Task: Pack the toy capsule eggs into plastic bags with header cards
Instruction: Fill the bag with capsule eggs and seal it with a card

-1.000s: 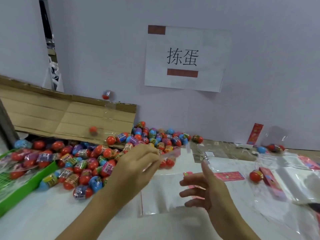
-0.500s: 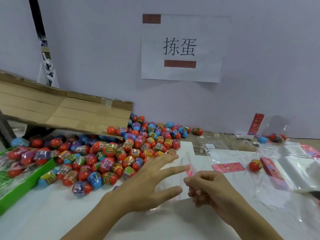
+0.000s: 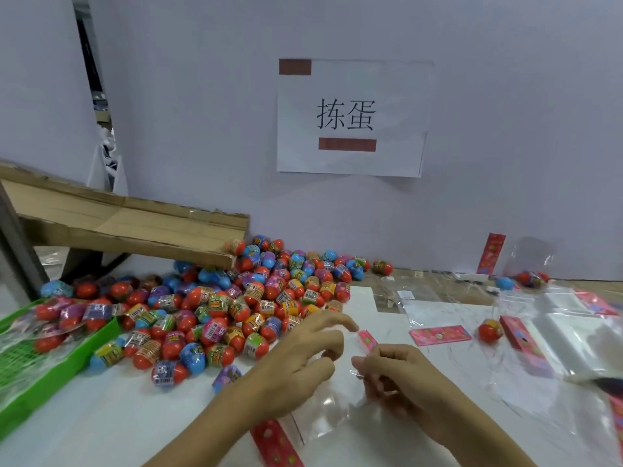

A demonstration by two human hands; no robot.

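A large pile of red, blue and purple toy capsule eggs [image 3: 236, 308] covers the white table at left of centre. In front of me lies a clear plastic bag [image 3: 337, 406] with a small pink header card [image 3: 368, 340] at its upper end. My right hand [image 3: 401, 379] pinches the bag's upper edge with curled fingers. My left hand [image 3: 303, 358] reaches over the bag from the left, fingers loosely bent, fingertips near the pink card, holding nothing that I can see. A red header card [image 3: 276, 446] lies beside my left forearm.
A green tray [image 3: 50, 375] holding bagged eggs sits at far left, and a cardboard box flap [image 3: 135, 227] overhangs the pile. To the right lie a pink card [image 3: 440, 335], a single egg [image 3: 490, 332], a red card stack [image 3: 526, 348] and clear bags [image 3: 580, 338].
My left hand has lifted from lying flat on the bag and its fingers have bent. My right hand keeps its pinch. The camera has tilted down slightly.
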